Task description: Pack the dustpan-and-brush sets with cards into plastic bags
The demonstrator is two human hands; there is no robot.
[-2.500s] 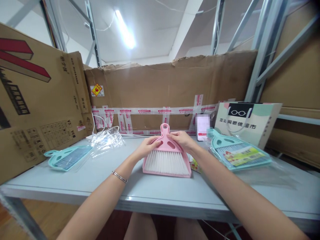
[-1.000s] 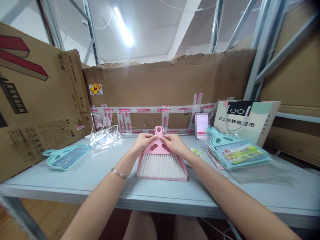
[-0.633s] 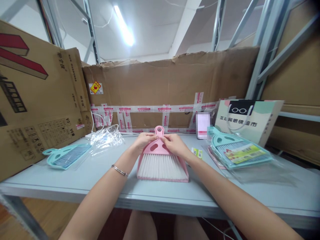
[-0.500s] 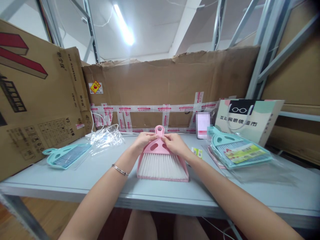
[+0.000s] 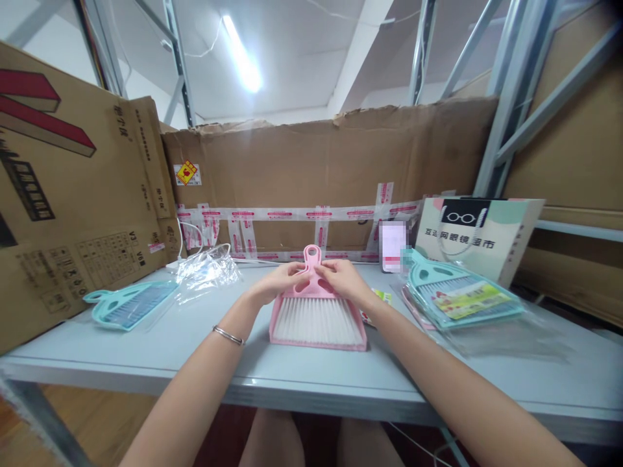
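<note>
A pink dustpan with a white-bristled brush nested in it [image 5: 317, 319] lies on the grey table [image 5: 311, 373], handle pointing away from me. My left hand [image 5: 280, 280] grips the left side of the handle, fingers curled on it. On the right side of the same handle sits my right hand [image 5: 343, 277], pinching it. A thin bracelet circles my left wrist.
A teal dustpan set [image 5: 127, 303] lies at the left beside crumpled clear bags [image 5: 207, 271]. Bagged teal sets [image 5: 462, 298] are stacked at the right, before a paper carrier bag [image 5: 479, 235]. A phone [image 5: 392, 246] leans on the taped cardboard wall [image 5: 331, 188]. A small label [image 5: 382, 297] lies near my right wrist.
The pink set has been shifted slightly left and turned straight. Both hands slid up from the brush's shoulders to its narrow handle and stay on it.
</note>
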